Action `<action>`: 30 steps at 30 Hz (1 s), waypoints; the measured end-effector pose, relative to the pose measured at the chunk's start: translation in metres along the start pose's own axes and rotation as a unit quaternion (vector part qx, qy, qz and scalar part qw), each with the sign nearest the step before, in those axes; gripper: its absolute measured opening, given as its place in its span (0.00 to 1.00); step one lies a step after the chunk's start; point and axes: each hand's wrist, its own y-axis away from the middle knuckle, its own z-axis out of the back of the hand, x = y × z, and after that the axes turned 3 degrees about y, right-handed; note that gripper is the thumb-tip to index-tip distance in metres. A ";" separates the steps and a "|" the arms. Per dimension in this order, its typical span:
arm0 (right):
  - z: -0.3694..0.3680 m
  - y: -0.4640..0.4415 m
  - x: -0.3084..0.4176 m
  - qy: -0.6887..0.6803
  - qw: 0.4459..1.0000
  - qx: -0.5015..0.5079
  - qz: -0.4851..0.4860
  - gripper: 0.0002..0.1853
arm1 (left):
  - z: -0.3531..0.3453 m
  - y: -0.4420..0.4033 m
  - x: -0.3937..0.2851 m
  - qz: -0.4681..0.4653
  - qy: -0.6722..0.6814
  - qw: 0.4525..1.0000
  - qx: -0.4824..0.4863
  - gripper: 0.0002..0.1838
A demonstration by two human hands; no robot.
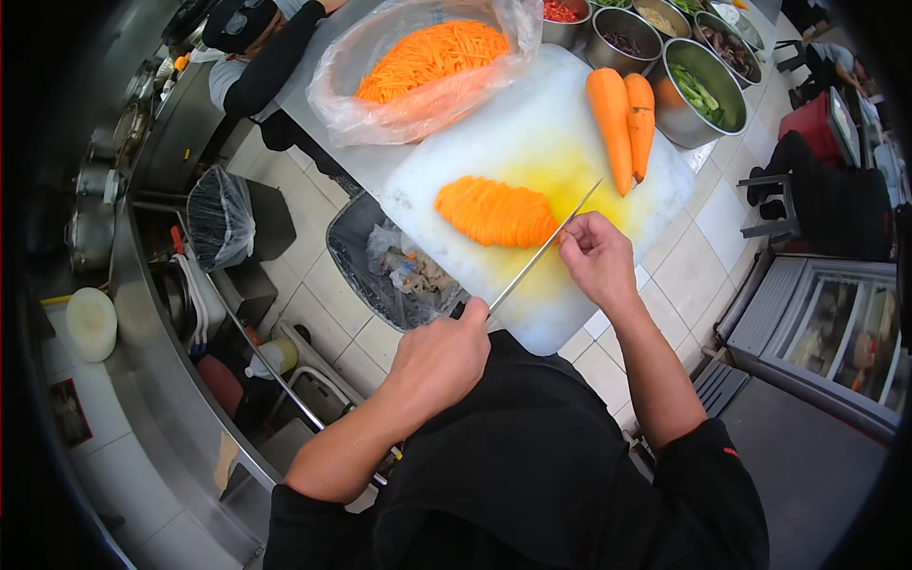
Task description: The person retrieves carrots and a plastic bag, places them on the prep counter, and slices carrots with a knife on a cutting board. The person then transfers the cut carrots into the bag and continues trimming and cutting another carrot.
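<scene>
My left hand (pixel 442 353) is closed around the handle of a kitchen knife (pixel 528 266), whose blade points up and to the right. The blade lies across the right end of a sliced carrot (pixel 494 211), its thin slices overlapping in a row on the white cutting board (pixel 427 166). On the other side of the blade, my right hand (pixel 598 258) pinches the carrot's end between thumb and fingers. Two whole peeled carrots, a larger one (pixel 611 123) and a slimmer one (pixel 640 128), lie further up the board. Yellow-orange stains mark the board's middle.
A plastic bag (pixel 332 90) of shredded carrot (pixel 427 59) sits behind the board. Metal containers, one with cut greens (pixel 696 93), stand at the upper right. A lined bin (pixel 356 249) is below the board's left edge. Another person (pixel 271 66) stands at the upper left.
</scene>
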 end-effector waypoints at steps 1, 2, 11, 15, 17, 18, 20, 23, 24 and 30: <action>0.000 0.000 0.000 0.005 1.000 -0.001 -0.001 0.05 | -0.001 0.003 0.002 0.000 -0.002 1.000 -0.001 0.11; 0.000 0.000 0.000 0.009 1.000 -0.003 -0.002 0.05 | -0.001 0.004 0.004 0.000 -0.005 1.000 -0.001 0.11; 0.001 -0.001 -0.001 -0.001 1.000 0.000 -0.002 0.06 | 0.003 0.014 0.002 -0.005 0.009 1.000 -0.004 0.11; 0.002 -0.001 0.001 0.013 1.000 0.003 -0.002 0.06 | 0.001 0.014 0.004 -0.005 0.008 1.000 -0.005 0.11; 0.003 -0.001 0.001 0.013 1.000 0.007 -0.006 0.06 | 0.000 0.014 0.005 -0.002 0.008 1.000 -0.002 0.10; 0.003 -0.002 0.000 0.012 1.000 0.009 -0.009 0.06 | 0.000 0.014 0.005 -0.001 0.011 1.000 -0.001 0.11; 0.003 -0.001 0.001 0.008 1.000 0.010 -0.008 0.06 | 0.001 0.016 0.006 0.000 0.017 1.000 0.000 0.11; 0.004 -0.001 0.001 0.010 1.000 0.011 -0.008 0.05 | 0.006 0.017 0.002 -0.002 0.017 1.000 0.007 0.09; 0.004 -0.001 0.001 0.012 1.000 0.012 -0.008 0.05 | 0.006 0.015 0.002 -0.001 0.024 1.000 0.014 0.10; 0.005 -0.002 0.001 -0.007 1.000 0.015 -0.018 0.05 | -0.005 -0.003 0.002 0.000 0.048 0.999 0.021 0.12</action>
